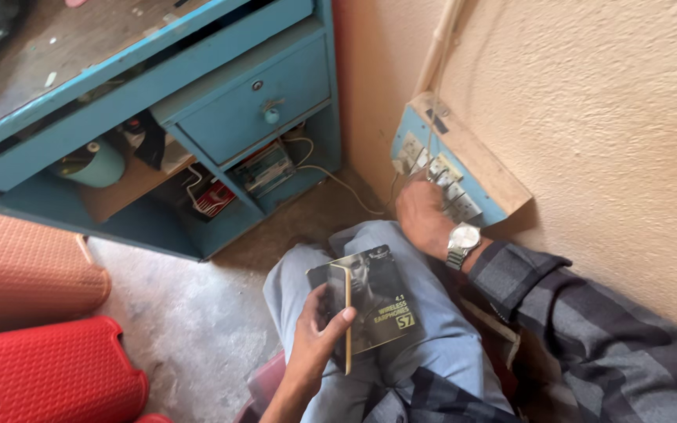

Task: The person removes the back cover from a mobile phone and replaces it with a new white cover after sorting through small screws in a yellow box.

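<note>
**Desk:** While the person sits low on the floor, what is each hand doing?

**Photographer:** Seen from the head camera, the left hand (319, 341) is closed around a dark flat box (368, 296) with a portrait printed on its cover, thumb across the front and fingers behind, resting over the lap. The right hand (423, 215), a silver wristwatch (461, 243) at its wrist, reaches out to a blue-painted wooden switchboard (456, 176) fixed to the wall. Its fingers are curled against the white switches and sockets; whether they pinch a plug cannot be told, since the back of the hand hides them.

**Desk:** And the setting?

**Photographer:** A rough grey concrete floor (190, 313), a textured cream wall (613, 117), and a worn blue desk (221, 117) with one drawer. Under the desk sit a teal tin (95, 163) and loose wires. Red plastic chairs (41, 368) lie at the frame's left edge.

**Desk:** How do box and hands relate?

**Photographer:** The box sits in the left hand, above pale blue trousers (432, 337), just below and left of the right wrist, apart from the switchboard.
</note>
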